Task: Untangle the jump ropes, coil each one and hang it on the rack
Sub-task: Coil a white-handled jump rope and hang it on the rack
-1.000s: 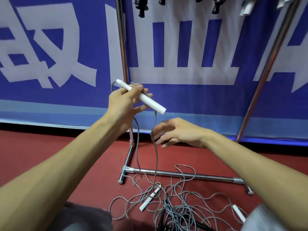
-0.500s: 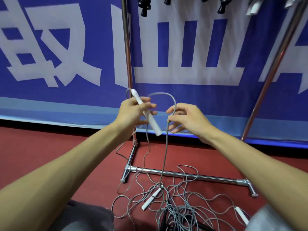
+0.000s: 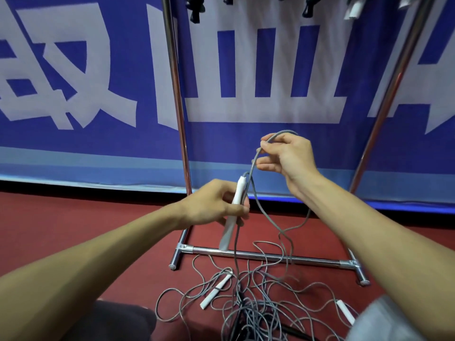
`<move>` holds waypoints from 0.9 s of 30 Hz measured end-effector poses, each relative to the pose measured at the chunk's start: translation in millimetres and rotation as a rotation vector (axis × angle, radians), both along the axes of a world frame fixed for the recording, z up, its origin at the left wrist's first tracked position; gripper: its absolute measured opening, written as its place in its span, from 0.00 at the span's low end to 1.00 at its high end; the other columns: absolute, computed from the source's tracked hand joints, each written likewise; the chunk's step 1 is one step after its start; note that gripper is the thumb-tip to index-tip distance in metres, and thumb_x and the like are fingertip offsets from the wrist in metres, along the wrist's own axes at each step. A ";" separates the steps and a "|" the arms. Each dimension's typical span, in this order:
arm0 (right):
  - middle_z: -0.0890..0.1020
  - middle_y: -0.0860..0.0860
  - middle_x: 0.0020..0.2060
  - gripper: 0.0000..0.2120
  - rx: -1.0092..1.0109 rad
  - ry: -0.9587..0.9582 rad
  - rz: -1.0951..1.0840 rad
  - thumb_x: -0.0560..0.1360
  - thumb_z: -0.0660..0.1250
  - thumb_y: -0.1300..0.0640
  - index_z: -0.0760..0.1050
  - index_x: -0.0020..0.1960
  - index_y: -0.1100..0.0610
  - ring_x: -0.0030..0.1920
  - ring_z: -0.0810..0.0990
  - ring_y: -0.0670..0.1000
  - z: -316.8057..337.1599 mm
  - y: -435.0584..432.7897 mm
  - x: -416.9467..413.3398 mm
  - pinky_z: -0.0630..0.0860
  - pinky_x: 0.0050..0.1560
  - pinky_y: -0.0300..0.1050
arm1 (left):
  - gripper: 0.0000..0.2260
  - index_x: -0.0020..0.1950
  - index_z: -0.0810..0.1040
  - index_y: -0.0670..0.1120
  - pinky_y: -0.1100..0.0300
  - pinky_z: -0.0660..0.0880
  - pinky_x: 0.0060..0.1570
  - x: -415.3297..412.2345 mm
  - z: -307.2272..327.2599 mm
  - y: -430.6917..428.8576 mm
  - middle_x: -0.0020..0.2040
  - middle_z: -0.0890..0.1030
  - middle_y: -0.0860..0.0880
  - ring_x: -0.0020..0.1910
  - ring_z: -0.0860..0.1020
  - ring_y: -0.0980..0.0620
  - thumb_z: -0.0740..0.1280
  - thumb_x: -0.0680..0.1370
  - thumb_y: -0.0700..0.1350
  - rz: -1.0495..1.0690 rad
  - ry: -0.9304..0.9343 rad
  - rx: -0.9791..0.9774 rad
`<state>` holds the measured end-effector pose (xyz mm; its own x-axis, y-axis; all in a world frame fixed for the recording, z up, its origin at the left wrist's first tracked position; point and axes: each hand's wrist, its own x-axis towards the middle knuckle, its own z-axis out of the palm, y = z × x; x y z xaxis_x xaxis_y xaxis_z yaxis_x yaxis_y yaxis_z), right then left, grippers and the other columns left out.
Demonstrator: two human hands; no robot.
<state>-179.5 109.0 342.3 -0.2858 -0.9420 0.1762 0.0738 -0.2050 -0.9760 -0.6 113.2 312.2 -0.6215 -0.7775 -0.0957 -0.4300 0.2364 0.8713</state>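
Now the left hand (image 3: 211, 205) grips a white handle (image 3: 239, 190) round its middle and holds it nearly upright, in front of the low crossbar of the rack (image 3: 270, 255). Up and to the right, the right hand (image 3: 288, 156) pinches the grey cord (image 3: 251, 167) that leaves the handle's top, and the cord arches over its knuckles. Below, the cord drops into a tangle of ropes (image 3: 253, 306) on the red floor (image 3: 73, 230). A second white handle (image 3: 216, 291) lies at the tangle's left side, a third handle (image 3: 346, 315) at its right.
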 end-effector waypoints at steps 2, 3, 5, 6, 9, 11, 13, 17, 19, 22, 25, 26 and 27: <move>0.81 0.56 0.37 0.03 0.032 -0.022 -0.019 0.76 0.67 0.66 0.77 0.45 0.60 0.28 0.81 0.51 -0.9 -1.0 -4.9 0.80 0.31 0.42 | 0.02 0.45 0.78 0.39 0.61 0.77 0.35 1.6 5.5 1.6 0.40 0.84 0.41 0.41 0.85 0.43 0.69 0.77 0.36 0.041 0.058 -0.013; 0.81 0.56 0.37 0.03 0.057 -0.033 -0.017 0.76 0.67 0.66 0.77 0.45 0.60 0.29 0.82 0.51 -1.7 -1.2 -7.0 0.80 0.31 0.42 | 0.03 0.44 0.78 0.39 0.63 0.76 0.33 2.9 8.8 2.4 0.38 0.84 0.43 0.39 0.84 0.45 0.69 0.77 0.35 0.064 0.088 -0.023; 0.80 0.55 0.37 0.02 0.120 -0.029 0.004 0.77 0.66 0.64 0.77 0.47 0.60 0.32 0.82 0.51 -3.9 -1.3 -8.8 0.80 0.30 0.42 | 0.04 0.42 0.78 0.40 0.66 0.74 0.31 5.0 15.5 4.3 0.36 0.84 0.46 0.35 0.83 0.51 0.69 0.76 0.34 0.117 0.163 -0.056; 0.80 0.54 0.37 0.02 0.149 -0.007 0.022 0.78 0.66 0.63 0.77 0.47 0.59 0.33 0.81 0.51 -5.4 -1.5 -8.6 0.80 0.30 0.42 | 0.04 0.42 0.78 0.40 0.67 0.73 0.30 5.6 18.9 4.9 0.35 0.83 0.47 0.34 0.83 0.52 0.70 0.76 0.34 0.146 0.211 -0.078; 0.80 0.54 0.38 0.02 0.208 0.089 0.096 0.79 0.64 0.61 0.75 0.49 0.59 0.34 0.79 0.51 -9.2 -0.8 -3.7 0.80 0.31 0.43 | 0.03 0.44 0.78 0.39 0.63 0.76 0.30 7.2 29.1 4.8 0.36 0.82 0.42 0.34 0.83 0.49 0.70 0.75 0.33 0.247 0.380 -0.108; 0.80 0.54 0.39 0.03 0.229 0.147 0.150 0.80 0.64 0.60 0.75 0.48 0.59 0.34 0.79 0.51 -10.3 0.2 1.8 0.81 0.32 0.43 | 0.04 0.44 0.78 0.39 0.61 0.77 0.30 9.7 34.5 3.7 0.37 0.81 0.40 0.33 0.83 0.46 0.69 0.76 0.32 0.314 0.457 -0.113; 0.80 0.54 0.40 0.05 0.249 0.204 0.191 0.80 0.63 0.59 0.76 0.50 0.60 0.34 0.79 0.51 -11.8 1.2 7.1 0.81 0.32 0.44 | 0.04 0.44 0.78 0.40 0.57 0.78 0.31 13.2 39.2 1.8 0.36 0.81 0.40 0.34 0.83 0.42 0.68 0.76 0.32 0.361 0.499 -0.111; 0.79 0.56 0.41 0.05 0.273 0.383 0.301 0.78 0.62 0.66 0.76 0.51 0.61 0.35 0.80 0.52 -18.7 2.7 17.0 0.81 0.32 0.43 | 0.04 0.45 0.78 0.42 0.55 0.80 0.35 20.5 49.4 -2.8 0.36 0.81 0.42 0.36 0.84 0.42 0.68 0.77 0.34 0.477 0.642 -0.063; 0.80 0.56 0.42 0.06 0.296 0.471 0.458 0.77 0.64 0.68 0.76 0.52 0.61 0.38 0.81 0.51 -24.6 5.0 22.6 0.81 0.36 0.44 | 0.03 0.47 0.77 0.42 0.56 0.80 0.35 24.0 54.5 -5.4 0.37 0.81 0.43 0.37 0.84 0.43 0.67 0.78 0.35 0.535 0.731 -0.011; 0.80 0.54 0.46 0.07 0.293 0.647 0.704 0.77 0.66 0.65 0.77 0.54 0.58 0.44 0.79 0.48 -37.0 8.5 33.4 0.81 0.44 0.43 | 0.03 0.47 0.76 0.42 0.57 0.80 0.36 28.9 57.3 -9.6 0.37 0.82 0.44 0.40 0.85 0.43 0.66 0.78 0.35 0.601 0.823 0.070; 0.80 0.52 0.41 0.04 0.245 0.723 0.706 0.78 0.65 0.62 0.76 0.45 0.56 0.43 0.80 0.49 -45.1 8.5 42.7 0.81 0.45 0.46 | 0.02 0.47 0.76 0.43 0.59 0.79 0.33 30.5 54.4 -12.0 0.39 0.82 0.44 0.40 0.85 0.44 0.66 0.78 0.36 0.619 0.828 0.106; 0.80 0.53 0.39 0.07 0.235 0.736 0.656 0.78 0.65 0.63 0.76 0.42 0.56 0.41 0.81 0.50 -45.6 6.1 43.0 0.81 0.43 0.46 | 0.02 0.48 0.77 0.43 0.60 0.78 0.33 30.6 52.9 -12.7 0.39 0.82 0.44 0.40 0.85 0.44 0.66 0.78 0.37 0.619 0.824 0.109; 0.80 0.54 0.38 0.08 0.234 0.743 0.597 0.79 0.65 0.63 0.75 0.41 0.57 0.38 0.81 0.52 -45.1 4.0 41.9 0.82 0.40 0.46 | 0.02 0.49 0.77 0.42 0.60 0.79 0.33 31.1 51.4 -13.6 0.40 0.83 0.44 0.40 0.85 0.45 0.67 0.78 0.37 0.622 0.821 0.111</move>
<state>-137.6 112.9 297.2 0.3571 -0.9296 -0.0913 -0.5468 -0.1289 -0.8273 30.5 99.5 363.6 -0.0193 -0.9962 0.0853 0.2878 0.0761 0.9547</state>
